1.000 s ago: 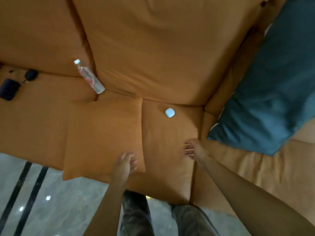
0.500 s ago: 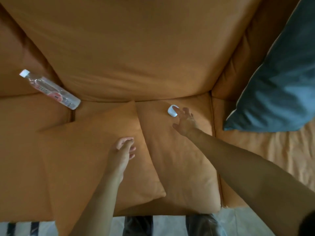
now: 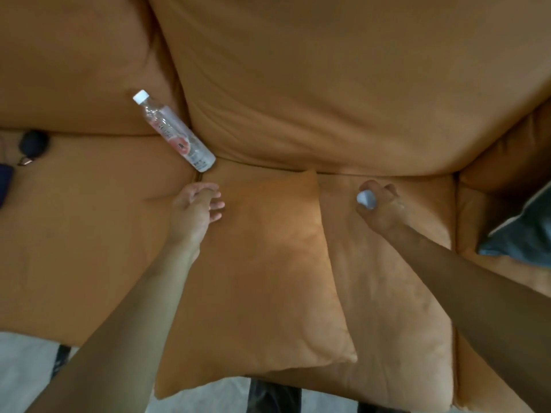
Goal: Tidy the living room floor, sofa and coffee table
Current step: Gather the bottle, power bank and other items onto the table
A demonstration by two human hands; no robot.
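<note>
your right grip is clamping its curled fingers round a small white case at the rear of the orange sofa seat, just right of the orange pillow. your left grip is holding its fingers apart and loose, grasping nothing, near the base of a clear plastic bottle that is lying tilted in the crease between two back cushions. a teal cushion is lying at the far right.
</note>
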